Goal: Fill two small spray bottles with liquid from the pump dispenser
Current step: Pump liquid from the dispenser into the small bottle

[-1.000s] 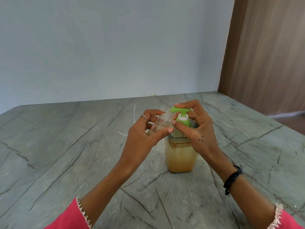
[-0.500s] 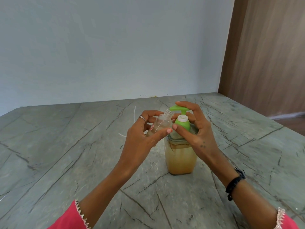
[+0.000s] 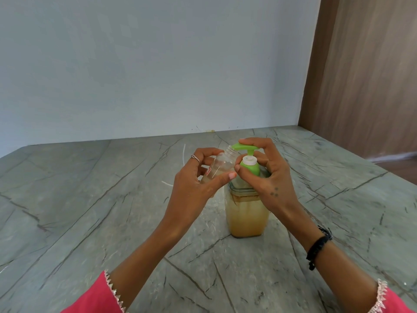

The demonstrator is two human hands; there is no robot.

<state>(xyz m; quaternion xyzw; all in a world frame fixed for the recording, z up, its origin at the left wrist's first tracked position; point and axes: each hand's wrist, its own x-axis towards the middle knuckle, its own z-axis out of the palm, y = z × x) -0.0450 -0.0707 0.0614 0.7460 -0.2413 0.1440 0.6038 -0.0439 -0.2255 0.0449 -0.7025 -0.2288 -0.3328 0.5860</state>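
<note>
left hand (image 3: 198, 184) gripping, right hand (image 3: 268, 175) curled

One pump dispenser (image 3: 247, 213), one spray bottle (image 3: 222, 163) (uncapped), two hands.

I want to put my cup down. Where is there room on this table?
Bare stone lies left of the left hand, toward the table edge, and right of the pump dispenser. It is crowded at the middle, where both hands, the small bottle and white tubes sit.
</note>
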